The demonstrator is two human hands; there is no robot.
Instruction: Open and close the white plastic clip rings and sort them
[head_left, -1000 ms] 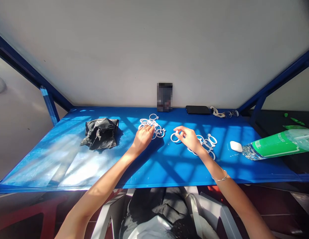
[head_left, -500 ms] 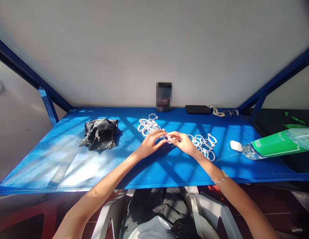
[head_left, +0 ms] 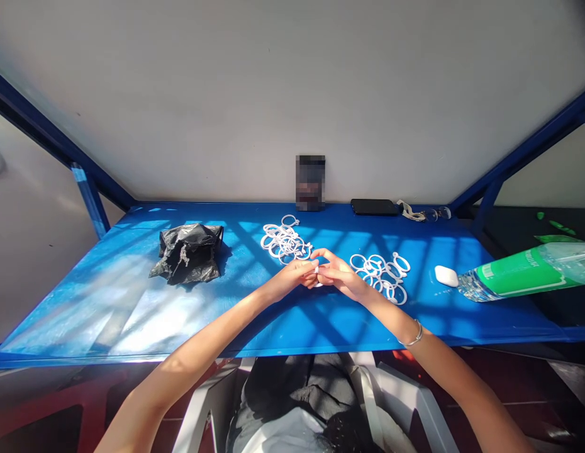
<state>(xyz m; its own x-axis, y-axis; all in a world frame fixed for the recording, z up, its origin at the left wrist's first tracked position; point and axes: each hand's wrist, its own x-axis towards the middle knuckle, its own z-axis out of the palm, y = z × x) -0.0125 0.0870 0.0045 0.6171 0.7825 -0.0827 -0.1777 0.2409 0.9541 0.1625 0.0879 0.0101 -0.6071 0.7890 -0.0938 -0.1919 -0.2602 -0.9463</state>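
Left hand [head_left: 289, 280] and right hand [head_left: 343, 275] pinch a white ring [head_left: 317, 269], largely hidden. Ring piles [head_left: 284, 241] flank them; black bag [head_left: 193, 251] left, bottle [head_left: 523, 274] right.

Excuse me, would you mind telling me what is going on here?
A person's left hand and right hand meet above the blue table, holding a small white piece, mostly hidden. One pile of white rings lies beyond the left hand; another pile lies right of the right hand.
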